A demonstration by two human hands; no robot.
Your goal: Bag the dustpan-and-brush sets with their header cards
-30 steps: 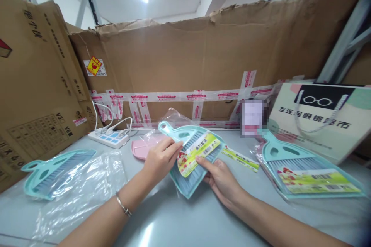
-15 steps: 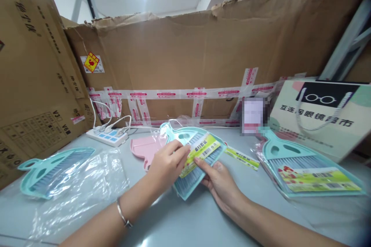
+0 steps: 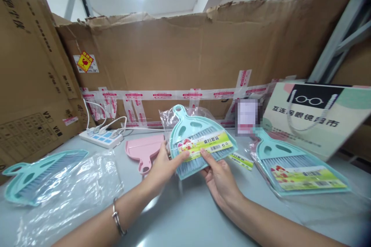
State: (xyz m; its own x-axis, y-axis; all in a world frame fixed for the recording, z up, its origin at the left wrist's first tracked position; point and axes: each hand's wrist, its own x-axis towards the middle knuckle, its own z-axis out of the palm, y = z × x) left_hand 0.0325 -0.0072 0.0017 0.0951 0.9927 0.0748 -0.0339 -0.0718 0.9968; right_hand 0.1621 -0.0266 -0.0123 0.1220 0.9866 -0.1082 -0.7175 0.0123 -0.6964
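Between my hands is a teal dustpan and brush set [image 3: 199, 123] in a clear plastic bag, tilted up above the table. A yellow-green label [image 3: 207, 144] with a strawberry picture lies across its bristles. My left hand [image 3: 165, 166] grips the set's left side, thumb on the front. My right hand [image 3: 218, 177] pinches its lower edge, thumb on the label and fingers behind. A pink dustpan [image 3: 142, 148] lies on the table just beyond my left hand. Another label strip [image 3: 242, 161] lies behind the held set, partly covered by it.
At left lie a teal brush [image 3: 43, 173] and a crumpled clear bag [image 3: 78, 189]. Packaged teal sets [image 3: 301, 166] lie at right before a paper bag [image 3: 313, 119]. A power strip [image 3: 101, 137] with cables sits at the back, against a large cardboard box [image 3: 174, 58].
The packaged set has been raised and turned more upright, its label facing me. My left hand has moved from the label to the set's left edge. More of the pink dustpan shows.
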